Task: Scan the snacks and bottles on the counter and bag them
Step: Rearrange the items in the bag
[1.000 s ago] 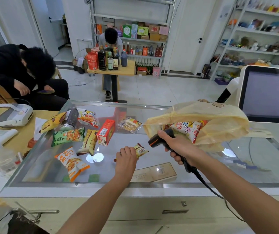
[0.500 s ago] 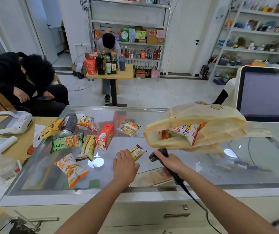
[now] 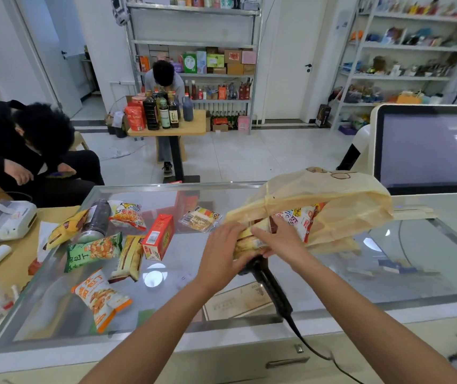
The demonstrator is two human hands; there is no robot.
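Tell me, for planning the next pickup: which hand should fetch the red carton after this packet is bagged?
Probably left. The red carton lies nearer the left hand, and the right hand holds the scanner at the mouth of the bag.

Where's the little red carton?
In the head view, the red carton sits on the glass counter, left of the left hand, beside a yellow snack packet.

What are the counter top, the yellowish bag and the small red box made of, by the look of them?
Counter top: glass, glossy; it mirrors lights and shows things lying beneath it.
Yellowish bag: thin plastic film, probably; it crumples, and a snack packet shows faintly through it.
Small red box: likely coated cardboard; crisp folded edges, printed barcode label.
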